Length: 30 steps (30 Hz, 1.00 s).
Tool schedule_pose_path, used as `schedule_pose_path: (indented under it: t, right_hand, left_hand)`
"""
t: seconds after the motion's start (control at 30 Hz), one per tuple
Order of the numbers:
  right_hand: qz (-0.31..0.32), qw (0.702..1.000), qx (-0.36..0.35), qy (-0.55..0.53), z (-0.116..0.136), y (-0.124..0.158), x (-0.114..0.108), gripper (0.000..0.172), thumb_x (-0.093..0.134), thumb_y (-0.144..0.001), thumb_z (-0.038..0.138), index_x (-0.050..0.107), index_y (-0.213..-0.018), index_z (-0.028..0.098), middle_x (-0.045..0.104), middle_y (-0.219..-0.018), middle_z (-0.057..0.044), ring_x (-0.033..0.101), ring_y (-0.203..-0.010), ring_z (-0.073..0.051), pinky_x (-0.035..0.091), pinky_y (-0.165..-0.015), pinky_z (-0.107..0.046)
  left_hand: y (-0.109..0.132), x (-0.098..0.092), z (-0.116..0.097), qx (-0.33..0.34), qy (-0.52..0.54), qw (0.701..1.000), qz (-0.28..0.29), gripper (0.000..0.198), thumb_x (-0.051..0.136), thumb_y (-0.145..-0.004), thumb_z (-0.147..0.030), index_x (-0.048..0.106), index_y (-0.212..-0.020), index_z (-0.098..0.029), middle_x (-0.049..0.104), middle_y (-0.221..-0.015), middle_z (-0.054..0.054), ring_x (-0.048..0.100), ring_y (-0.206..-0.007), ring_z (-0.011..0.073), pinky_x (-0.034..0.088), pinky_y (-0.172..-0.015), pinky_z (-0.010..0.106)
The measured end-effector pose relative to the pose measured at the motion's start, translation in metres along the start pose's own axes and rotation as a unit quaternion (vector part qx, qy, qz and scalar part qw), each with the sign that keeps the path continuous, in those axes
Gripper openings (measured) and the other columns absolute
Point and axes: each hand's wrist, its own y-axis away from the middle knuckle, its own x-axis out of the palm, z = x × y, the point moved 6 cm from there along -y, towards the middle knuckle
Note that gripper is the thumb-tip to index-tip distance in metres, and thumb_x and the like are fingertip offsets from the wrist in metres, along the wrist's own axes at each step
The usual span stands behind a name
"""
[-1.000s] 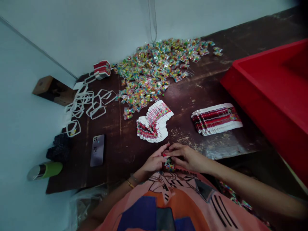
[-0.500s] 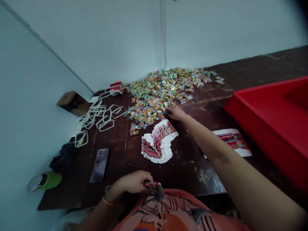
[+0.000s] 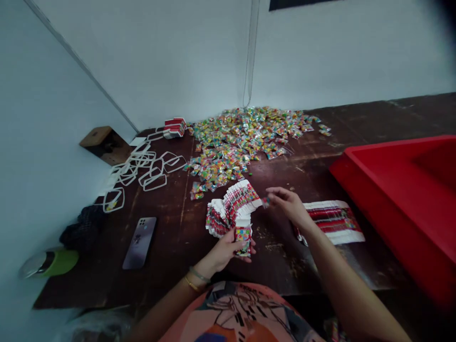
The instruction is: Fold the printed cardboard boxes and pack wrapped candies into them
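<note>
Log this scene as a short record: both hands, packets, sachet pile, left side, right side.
Left hand: holds a printed packet
Right hand: appears to pinch a small sachet, blurred
Packets: fanned stack beyond the left hand; long row beside the right forearm
Sachet pile: colourful, toward the wall
Left side: phone, camera side up; brown box
Right side: red tray

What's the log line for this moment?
left hand: holds red printed rectangular carton; right hand: holds small multicoloured packet; beyond: heap of shiny multicoloured packets
</note>
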Motion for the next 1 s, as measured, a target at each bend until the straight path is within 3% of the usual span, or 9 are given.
schedule_pose_path:
  t: [0.1,0.27,0.33,0.47,0.57,0.7,0.83,0.9,1.0]
  right_hand:
    - [0.106,0.983,-0.016,-0.152,0.041,0.042,0.008,0.032,0.052,-0.089,0.032,0.058,-0.118,0.02,0.068,-0.086,-0.003,0.064,-0.072,-0.015,0.051,-0.068,-0.027]
    - [0.085,0.983,-0.014,-0.162,0.066,0.059,0.017,0.018,0.056,-0.086,0.026,0.061,-0.103,0.021,0.066,-0.086,-0.001,0.063,-0.078,-0.015,0.049,-0.071,-0.025]
    - [0.114,0.979,-0.033,-0.164,0.07,0.062,0.027,0.016,0.056,-0.087,0.025,0.06,-0.102,0.021,0.065,-0.087,-0.001,0.061,-0.078,-0.015,0.049,-0.072,-0.026]
    - [0.026,0.992,-0.059,-0.108,0.075,0.072,0.03,0.011,0.06,-0.086,0.028,0.061,-0.093,0.02,0.061,-0.1,-0.007,0.056,-0.092,-0.02,0.047,-0.081,-0.034]
    - [0.045,0.992,-0.097,-0.064,0.083,0.086,0.036,0.015,0.056,-0.089,0.03,0.066,-0.081,0.022,0.059,-0.111,-0.008,0.05,-0.105,-0.025,0.041,-0.091,-0.044]
    - [0.031,0.977,-0.006,-0.211,0.072,0.103,0.035,0.021,0.05,-0.091,0.035,0.066,-0.103,0.029,0.055,-0.119,-0.009,0.054,-0.102,-0.024,0.046,-0.087,-0.041]
    - [0.121,0.834,0.222,-0.49,0.043,0.118,0.06,0.019,0.065,-0.082,0.04,0.062,-0.092,0.023,0.054,-0.067,0.002,0.051,-0.052,-0.01,0.046,-0.05,-0.022]
    - [0.167,0.753,0.289,-0.567,0.037,0.121,0.07,0.021,0.075,-0.074,0.033,0.06,-0.082,0.02,0.052,-0.061,0.006,0.048,-0.048,-0.006,0.047,-0.051,-0.019]
    - [0.172,0.696,0.34,-0.609,0.03,0.117,0.073,0.022,0.079,-0.069,0.026,0.061,-0.08,0.018,0.055,-0.061,0.006,0.052,-0.051,-0.005,0.052,-0.059,-0.017]
  left_hand:
    - [-0.006,0.017,-0.004,-0.001,-0.055,0.999,-0.001,0.049,0.065,-0.075,-0.025,0.045,-0.119,-0.016,0.062,-0.088,0.005,0.062,-0.072,0.0172,0.046,-0.053,0.024]
    - [0.0,0.033,-0.004,-0.005,-0.123,0.992,0.0,0.048,0.065,-0.073,-0.022,0.047,-0.117,-0.016,0.061,-0.08,0.002,0.059,-0.065,0.0134,0.042,-0.049,0.02]
    - [0.003,0.032,-0.002,-0.001,-0.119,0.993,-0.016,0.045,0.065,-0.073,-0.023,0.047,-0.113,-0.015,0.06,-0.079,0.001,0.059,-0.065,0.0137,0.043,-0.049,0.021]
    - [0.01,0.022,0.001,0.009,-0.119,0.992,-0.044,0.045,0.066,-0.072,-0.026,0.048,-0.112,-0.014,0.06,-0.077,0.001,0.059,-0.066,0.015,0.043,-0.048,0.021]
    - [0.016,0.015,-0.002,0.024,-0.137,0.989,-0.057,0.047,0.07,-0.07,-0.028,0.052,-0.112,-0.015,0.061,-0.079,0.001,0.057,-0.067,0.014,0.043,-0.052,0.021]
    - [0.021,0.012,-0.003,0.032,-0.094,0.994,-0.049,0.049,0.06,-0.078,-0.053,0.061,-0.106,-0.013,0.064,-0.084,0.005,0.057,-0.07,0.0153,0.044,-0.055,0.023]
    - [0.018,0.015,0.004,0.014,-0.071,0.997,-0.036,0.063,0.041,-0.083,-0.066,0.065,-0.09,-0.009,0.064,-0.072,0.008,0.057,-0.065,0.0175,0.043,-0.051,0.025]
    - [0.016,0.018,0.005,0.01,-0.083,0.996,-0.028,0.059,0.047,-0.081,-0.064,0.065,-0.093,-0.01,0.064,-0.073,0.008,0.058,-0.065,0.0174,0.042,-0.05,0.024]
    - [0.015,0.02,0.002,0.001,-0.064,0.998,-0.017,0.065,0.042,-0.082,-0.068,0.063,-0.105,-0.01,0.065,-0.078,0.008,0.059,-0.069,0.0179,0.043,-0.052,0.025]
